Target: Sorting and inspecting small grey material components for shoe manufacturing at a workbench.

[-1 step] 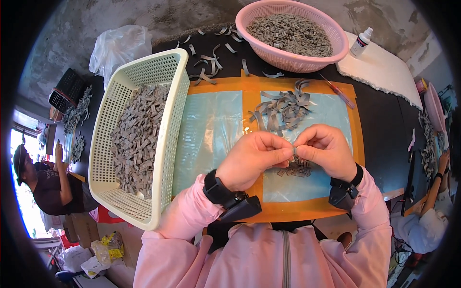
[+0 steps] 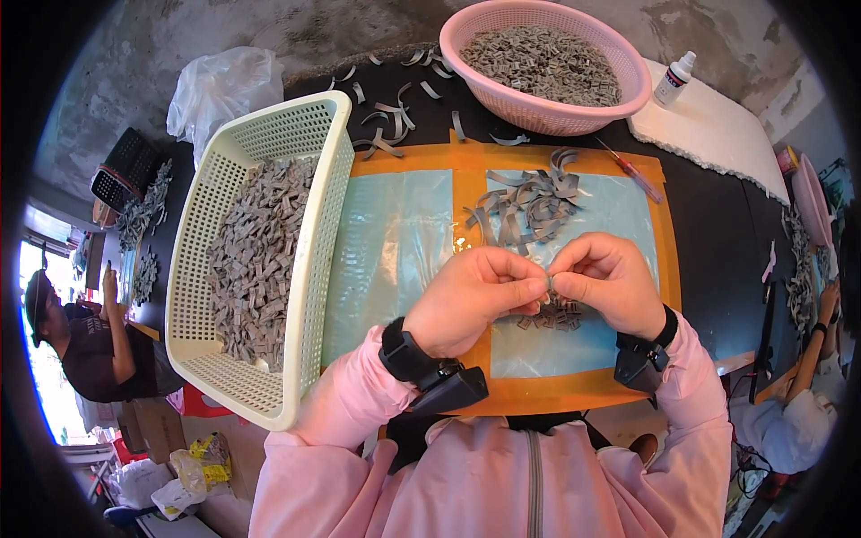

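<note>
My left hand [image 2: 477, 298] and my right hand [image 2: 608, 282] meet fingertip to fingertip over a pale blue mat with orange borders [image 2: 404, 224], pinching one small grey strip piece [image 2: 547, 285] between them. Under my hands lies a small heap of folded grey pieces [image 2: 552, 316]. Just beyond my hands sits a loose pile of curled grey strips [image 2: 529, 204]. Both wrists wear black bands with small black devices.
A cream perforated basket [image 2: 309, 269] full of folded grey pieces stands at my left. A pink round basket [image 2: 538, 108] of grey pieces sits at the back, next to a white foam board [image 2: 717, 125] with a small bottle [image 2: 674, 79]. A red-handled tool [image 2: 632, 170] lies nearby. Other people sit at both sides.
</note>
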`<state>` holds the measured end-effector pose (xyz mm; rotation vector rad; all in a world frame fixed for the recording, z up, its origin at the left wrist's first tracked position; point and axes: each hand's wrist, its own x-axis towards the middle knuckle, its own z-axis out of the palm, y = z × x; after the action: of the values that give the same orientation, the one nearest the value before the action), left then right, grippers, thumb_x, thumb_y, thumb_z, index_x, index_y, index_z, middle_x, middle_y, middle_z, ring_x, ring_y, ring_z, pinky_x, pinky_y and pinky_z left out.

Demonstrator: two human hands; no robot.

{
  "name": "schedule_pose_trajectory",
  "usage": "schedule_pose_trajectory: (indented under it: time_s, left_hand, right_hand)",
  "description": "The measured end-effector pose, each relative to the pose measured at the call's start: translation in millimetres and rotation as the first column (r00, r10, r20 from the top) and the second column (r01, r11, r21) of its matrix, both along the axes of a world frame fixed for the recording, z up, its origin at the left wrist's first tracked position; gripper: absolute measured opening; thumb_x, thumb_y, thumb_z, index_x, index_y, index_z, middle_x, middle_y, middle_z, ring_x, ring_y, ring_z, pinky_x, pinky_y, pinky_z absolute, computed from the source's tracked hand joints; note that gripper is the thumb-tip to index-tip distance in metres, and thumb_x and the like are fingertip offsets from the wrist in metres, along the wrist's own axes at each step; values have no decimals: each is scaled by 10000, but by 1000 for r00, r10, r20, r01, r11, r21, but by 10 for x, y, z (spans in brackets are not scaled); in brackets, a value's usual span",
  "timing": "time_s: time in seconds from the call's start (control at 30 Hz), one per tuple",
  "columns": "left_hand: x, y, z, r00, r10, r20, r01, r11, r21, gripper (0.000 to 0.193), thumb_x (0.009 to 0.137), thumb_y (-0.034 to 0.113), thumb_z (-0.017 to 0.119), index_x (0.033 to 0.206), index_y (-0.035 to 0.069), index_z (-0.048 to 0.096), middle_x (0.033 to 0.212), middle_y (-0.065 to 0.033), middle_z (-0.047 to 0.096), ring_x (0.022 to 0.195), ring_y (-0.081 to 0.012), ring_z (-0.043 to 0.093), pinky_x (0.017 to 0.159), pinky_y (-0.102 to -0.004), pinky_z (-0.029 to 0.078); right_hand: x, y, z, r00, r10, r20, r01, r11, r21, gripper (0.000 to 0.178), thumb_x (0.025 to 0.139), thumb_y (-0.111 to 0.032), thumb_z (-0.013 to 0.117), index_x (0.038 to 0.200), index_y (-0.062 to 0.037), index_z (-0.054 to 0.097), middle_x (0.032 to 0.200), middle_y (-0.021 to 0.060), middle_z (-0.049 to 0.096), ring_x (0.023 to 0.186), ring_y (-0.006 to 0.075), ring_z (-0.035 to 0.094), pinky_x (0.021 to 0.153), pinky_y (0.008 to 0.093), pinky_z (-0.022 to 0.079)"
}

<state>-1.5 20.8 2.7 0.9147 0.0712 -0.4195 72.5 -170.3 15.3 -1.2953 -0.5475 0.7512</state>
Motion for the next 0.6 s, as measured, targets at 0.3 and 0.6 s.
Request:
schedule_pose_trajectory:
  time_s: [0.3, 0.6]
  left_hand:
    - [-9, -16, 15, 1000, 3, 5, -3, 1000, 15, 137, 851, 97, 608, 945, -2, 602, 880, -54, 615, 795, -114, 583, 742, -237, 471]
    - [-30, -112, 114, 924, 242, 295, -334, 887, 319, 116, 790, 20, 647, 888, -9, 593, 849, -61, 612, 800, -119, 567, 737, -234, 453]
  right_hand:
    - [-20, 28, -50, 996, -17, -86, 20, 999, 26, 120, 817, -42, 640, 907, 5, 577, 842, 36, 611, 736, 59, 568, 655, 182, 467]
    - [-28, 29, -45, 985, -35, -167, 43, 998, 45, 112, 814, -62, 641, 881, -4, 573, 790, 23, 589, 681, 59, 538, 613, 185, 446]
